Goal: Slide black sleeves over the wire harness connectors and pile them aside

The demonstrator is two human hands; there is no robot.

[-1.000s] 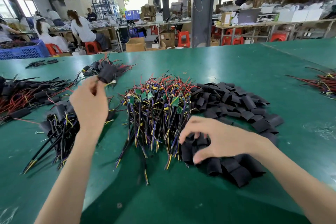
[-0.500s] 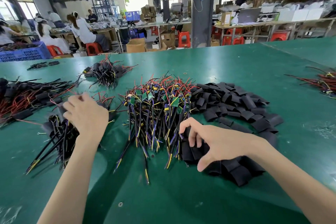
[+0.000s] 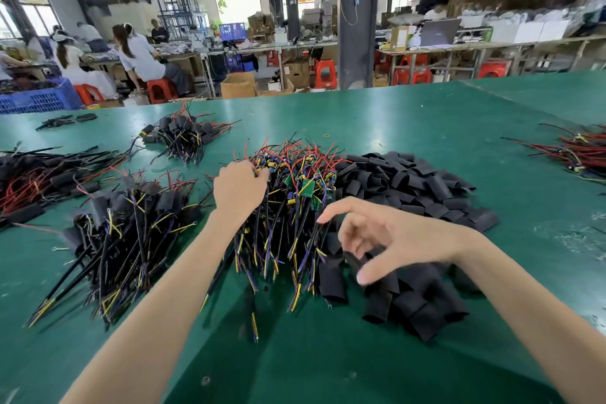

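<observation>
Bare harnesses (image 3: 288,207) lie piled mid-table (image 3: 410,115), long axes running near-to-far, board and connector ends far, wire tails toward the person; sleeves (image 3: 410,187) are heaped just right of them, touching. Left hand (image 3: 239,188) is curled into the far end of the pile, what it grips I can't tell; right hand (image 3: 387,236) hovers spread and empty over the near sleeves. Harnesses look light, floppy, tangle-prone, so probably grab at the stiff board end; sleeves are soft flat tubes, likely pinched by an edge.

Green table (image 3: 410,115), bare harness heap (image 3: 288,207), black sleeves (image 3: 410,184), seemingly sleeved harness piles (image 3: 131,223)
</observation>
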